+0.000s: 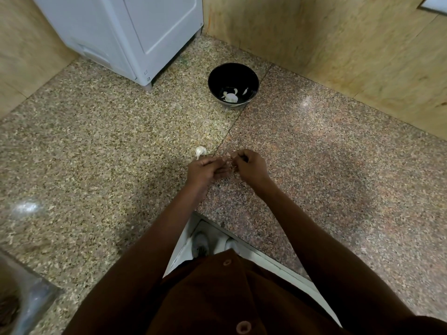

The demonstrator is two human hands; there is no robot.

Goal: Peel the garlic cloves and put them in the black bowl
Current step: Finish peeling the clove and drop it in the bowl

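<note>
Speckled counter [96, 141]: white garlic [200, 151], black bowl [217, 76].

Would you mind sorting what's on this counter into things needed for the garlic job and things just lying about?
Job: black bowl holding white garlic pieces; garlic bulb; left hand and right hand, pinching something small between them.

Lying about: white appliance; sink corner.

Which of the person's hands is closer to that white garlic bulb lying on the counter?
Left. The left hand sits just below the garlic bulb, almost touching it; the right hand is farther off to its right.
</note>
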